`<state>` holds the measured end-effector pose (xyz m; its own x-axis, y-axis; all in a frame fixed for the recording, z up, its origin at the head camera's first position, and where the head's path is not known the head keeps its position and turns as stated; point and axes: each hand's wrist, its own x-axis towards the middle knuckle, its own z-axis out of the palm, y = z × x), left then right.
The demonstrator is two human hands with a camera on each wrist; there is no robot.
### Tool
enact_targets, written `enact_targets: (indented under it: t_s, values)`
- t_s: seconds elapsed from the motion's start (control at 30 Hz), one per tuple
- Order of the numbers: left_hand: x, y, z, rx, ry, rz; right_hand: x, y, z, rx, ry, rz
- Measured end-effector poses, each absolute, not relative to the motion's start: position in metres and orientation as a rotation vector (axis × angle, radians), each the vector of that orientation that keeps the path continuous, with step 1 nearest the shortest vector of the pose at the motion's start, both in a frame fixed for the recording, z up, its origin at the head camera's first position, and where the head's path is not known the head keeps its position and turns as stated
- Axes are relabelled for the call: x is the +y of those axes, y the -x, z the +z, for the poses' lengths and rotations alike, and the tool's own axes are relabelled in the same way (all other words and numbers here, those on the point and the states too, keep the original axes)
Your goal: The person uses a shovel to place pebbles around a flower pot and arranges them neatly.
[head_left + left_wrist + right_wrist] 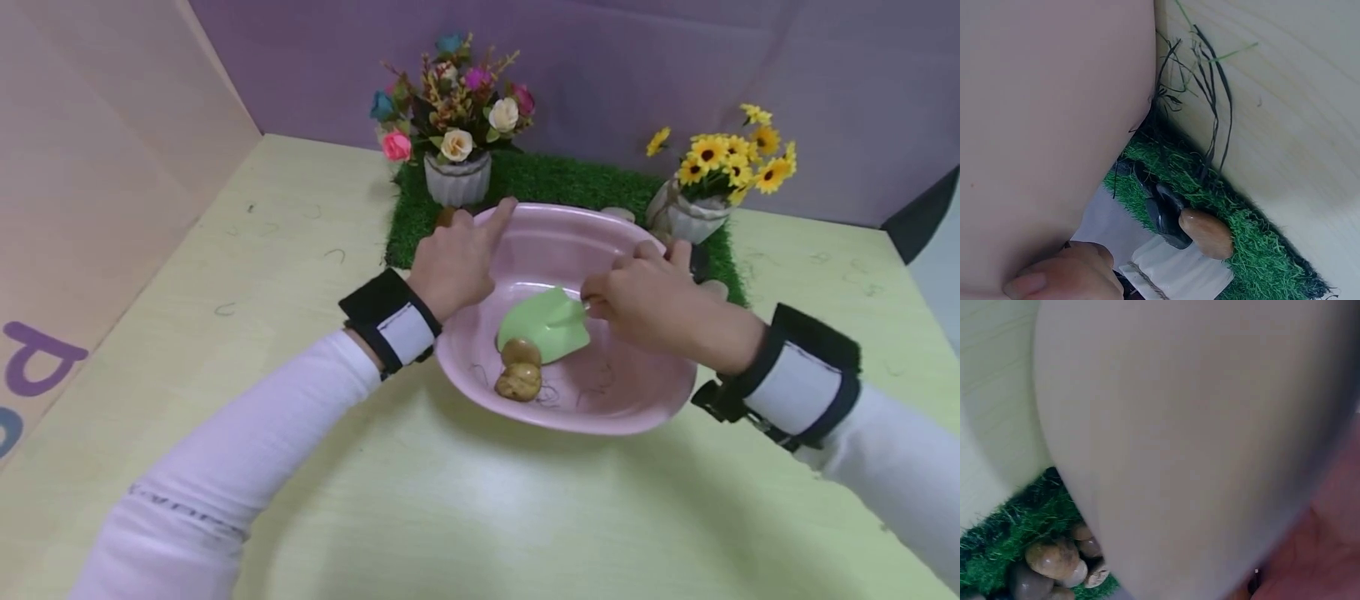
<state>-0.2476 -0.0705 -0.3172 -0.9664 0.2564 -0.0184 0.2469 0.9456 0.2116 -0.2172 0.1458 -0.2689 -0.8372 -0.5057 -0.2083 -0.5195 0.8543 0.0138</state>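
Note:
A pink oval basin stands in the middle of the table. My left hand grips its far left rim, the index finger stretched along the edge. Inside the basin my right hand pinches the end of a light green toy shovel, its blade low and pointing left. Two glossy brown pebbles lie by the blade's near left edge, beside some thin dark strands. In the right wrist view the hand fills most of the picture, hiding its grip; the pink basin shows at the right.
A green turf mat lies behind the basin. On it stand a white pot of mixed flowers, a pot of yellow flowers and several pebbles. Loose strands are scattered on the table, and a purple backdrop rises behind.

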Motion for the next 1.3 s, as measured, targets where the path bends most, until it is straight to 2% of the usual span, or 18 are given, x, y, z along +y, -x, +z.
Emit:
enact_targets:
  t_s: [0.33,0.77,1.1,1.3]
  values:
    - [-0.071,0.248,-0.317,3.059,-0.402,0.332,0.153,0.207,-0.281,2.922,0.942,0.017]
    - [-0.07,0.248,-0.318,3.048,-0.391,0.32,0.147,0.183,-0.288,2.933,0.914,0.028]
    - [-0.069,0.247,-0.316,3.044,-0.382,0.332,0.154,0.193,-0.279,2.721,0.752,-0.078]
    - [-0.069,0.246,-0.317,3.053,-0.376,0.341,0.156,0.196,-0.279,2.654,0.761,-0.157]
